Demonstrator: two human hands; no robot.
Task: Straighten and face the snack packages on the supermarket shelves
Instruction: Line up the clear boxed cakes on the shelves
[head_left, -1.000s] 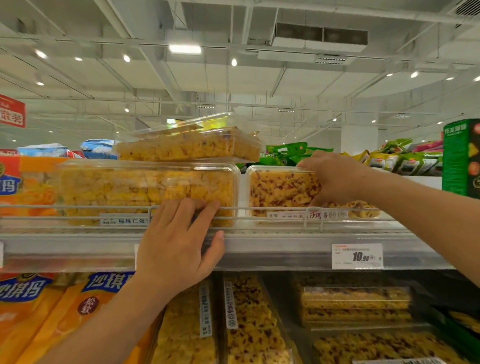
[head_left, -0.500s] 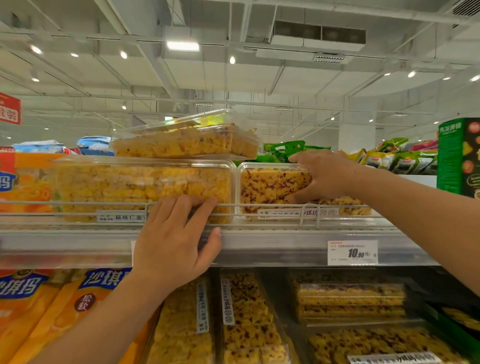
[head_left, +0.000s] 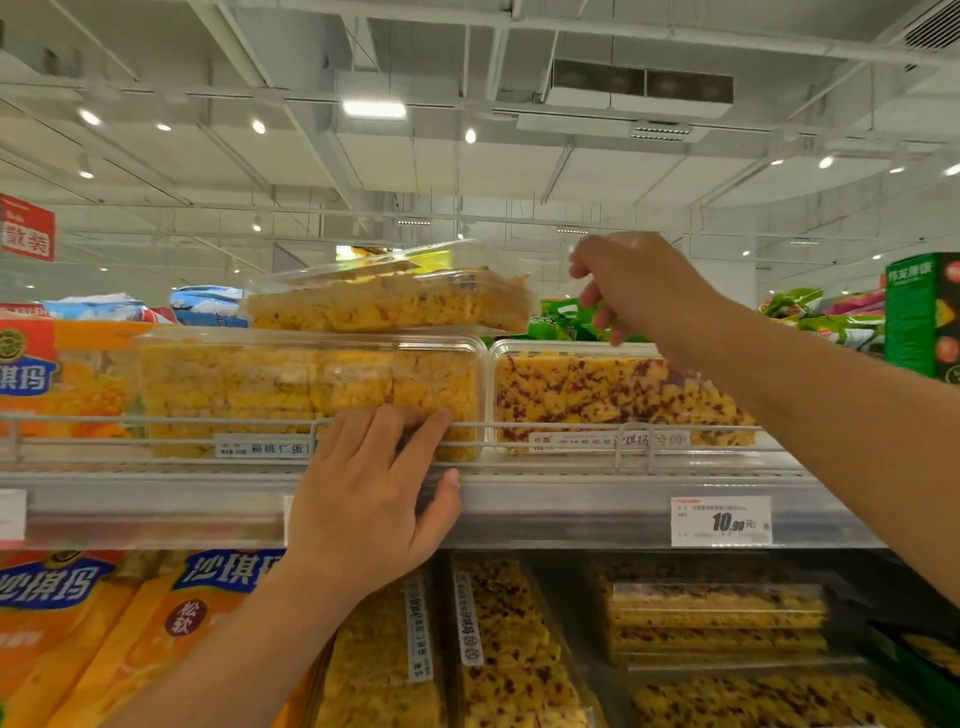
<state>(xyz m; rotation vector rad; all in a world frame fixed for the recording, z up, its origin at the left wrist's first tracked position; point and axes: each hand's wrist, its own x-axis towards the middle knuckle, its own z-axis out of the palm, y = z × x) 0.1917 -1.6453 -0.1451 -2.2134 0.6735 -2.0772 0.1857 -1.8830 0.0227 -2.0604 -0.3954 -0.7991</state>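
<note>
We see three clear plastic snack tubs on the top shelf. Big yellow tub (head_left: 306, 395): lies flat, long side fwd, label strip at bottom front; our left hand (head_left: 363, 499) rests its fingertips on its lower front at the wire rail. Berry tub (head_left: 597, 395), yellow w/ dark red flecks: flat, touching the big tub's right side, below our right hand (head_left: 639, 283). Top tub (head_left: 389, 296): stacked on the big tub, skewed, lid looks partly lifted; it sits just left of the right hand, not touching.
</note>
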